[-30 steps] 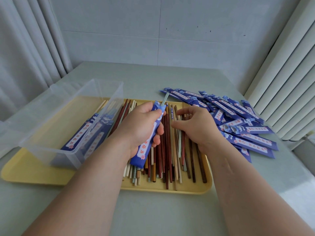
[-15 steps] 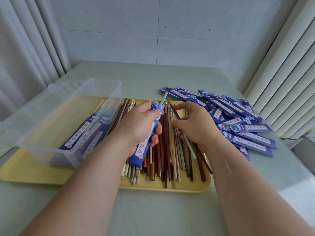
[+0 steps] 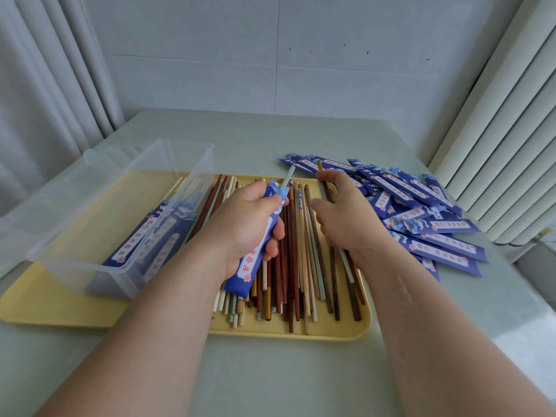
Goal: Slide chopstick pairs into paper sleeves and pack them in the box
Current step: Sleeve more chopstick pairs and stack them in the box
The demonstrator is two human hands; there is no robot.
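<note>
My left hand (image 3: 246,224) grips a blue paper sleeve (image 3: 249,266) over the yellow tray (image 3: 346,332). One pale green chopstick (image 3: 287,177) sticks out of the sleeve's top. My right hand (image 3: 343,221) lies over the right side of the loose chopsticks (image 3: 298,266), its fingers curled on a pale chopstick (image 3: 349,269) that slants out under the wrist. A brown chopstick (image 3: 319,167) pokes out past its fingertips. The clear plastic box (image 3: 90,224) stands on the tray's left half with several filled sleeves (image 3: 129,251) inside.
A heap of empty blue sleeves (image 3: 436,230) lies on the table to the right of the tray. Curtains hang at left and pleated blinds (image 3: 496,130) at right. A grey wall closes the far side of the table.
My right hand has shifted right and farther away across the chopsticks, taking a pale one up at a slant. My left hand keeps the sleeve almost still.
</note>
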